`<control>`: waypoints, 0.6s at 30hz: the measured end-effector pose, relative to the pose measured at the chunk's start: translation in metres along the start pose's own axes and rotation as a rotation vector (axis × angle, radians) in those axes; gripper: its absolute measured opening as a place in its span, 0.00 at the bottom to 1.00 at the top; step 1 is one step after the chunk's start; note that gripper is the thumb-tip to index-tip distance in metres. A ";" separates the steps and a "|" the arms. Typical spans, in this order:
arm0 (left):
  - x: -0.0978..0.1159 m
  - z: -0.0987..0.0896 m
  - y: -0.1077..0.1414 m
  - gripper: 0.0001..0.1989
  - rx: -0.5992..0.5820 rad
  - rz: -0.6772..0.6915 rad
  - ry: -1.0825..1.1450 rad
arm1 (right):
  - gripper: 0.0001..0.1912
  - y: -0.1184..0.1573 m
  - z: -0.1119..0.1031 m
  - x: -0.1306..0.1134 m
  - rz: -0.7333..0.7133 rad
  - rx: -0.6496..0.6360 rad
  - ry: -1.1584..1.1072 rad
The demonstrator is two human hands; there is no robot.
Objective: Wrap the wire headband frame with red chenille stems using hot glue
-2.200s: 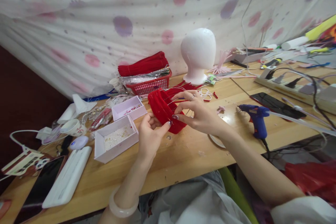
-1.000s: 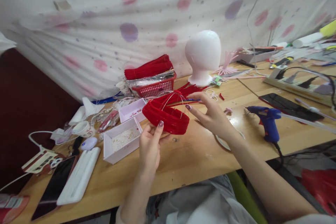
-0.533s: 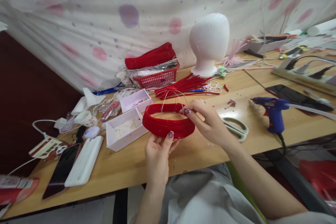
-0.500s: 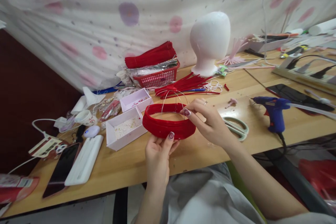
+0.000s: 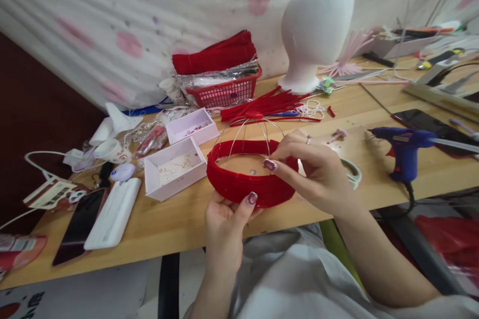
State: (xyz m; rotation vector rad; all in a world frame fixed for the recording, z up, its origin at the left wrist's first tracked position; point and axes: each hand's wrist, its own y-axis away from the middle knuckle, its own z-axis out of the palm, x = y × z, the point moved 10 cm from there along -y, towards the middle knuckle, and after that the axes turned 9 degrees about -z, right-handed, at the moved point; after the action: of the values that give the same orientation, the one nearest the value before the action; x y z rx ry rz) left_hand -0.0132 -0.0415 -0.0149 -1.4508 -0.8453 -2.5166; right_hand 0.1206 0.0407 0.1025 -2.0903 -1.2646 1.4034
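Note:
A round red fuzzy band [image 5: 243, 184] with thin silver wires arching over it to a red top piece [image 5: 254, 116] makes a crown-shaped headpiece frame. From below and in front, my left hand [image 5: 226, 227] grips the band, its thumb pressed against the outer side. At the right rim my right hand [image 5: 318, 172] is closed, thumb and fingers pinched by the foot of a wire. Whether it pinches the rim, the wire or a small piece is hidden. Behind the frame lies a bundle of red fuzzy stems [image 5: 258, 104] on the table.
A white foam head [image 5: 318, 30] stands behind, beside a red basket [image 5: 224, 94]. Two white boxes [image 5: 175, 187] hold beads, left of the frame. On the right are a blue glue gun [image 5: 406, 152] and partly covered scissors [image 5: 354, 174]. A phone [image 5: 80, 224] and white case [image 5: 114, 214] lie left.
The view has shifted and the red frame appears larger and slightly tilted. My left hand keeps its grip; my right hand stays at the right rim, its fingers more curled.

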 end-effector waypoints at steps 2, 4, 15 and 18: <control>-0.001 0.002 0.000 0.27 -0.007 -0.015 -0.004 | 0.09 0.000 0.002 -0.002 -0.008 -0.016 0.017; -0.003 0.003 0.001 0.27 -0.010 -0.030 0.004 | 0.08 -0.001 0.004 -0.004 -0.019 -0.022 0.039; 0.000 0.003 -0.002 0.29 0.016 -0.024 0.052 | 0.08 -0.003 0.008 -0.004 -0.019 -0.096 0.067; 0.003 0.005 -0.003 0.27 0.010 -0.006 0.078 | 0.05 0.001 0.009 -0.005 -0.013 -0.118 0.088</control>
State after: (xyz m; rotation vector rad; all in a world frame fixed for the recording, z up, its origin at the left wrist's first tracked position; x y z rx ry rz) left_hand -0.0124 -0.0364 -0.0114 -1.3394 -0.8494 -2.5515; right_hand 0.1130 0.0345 0.1005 -2.1908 -1.3527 1.2445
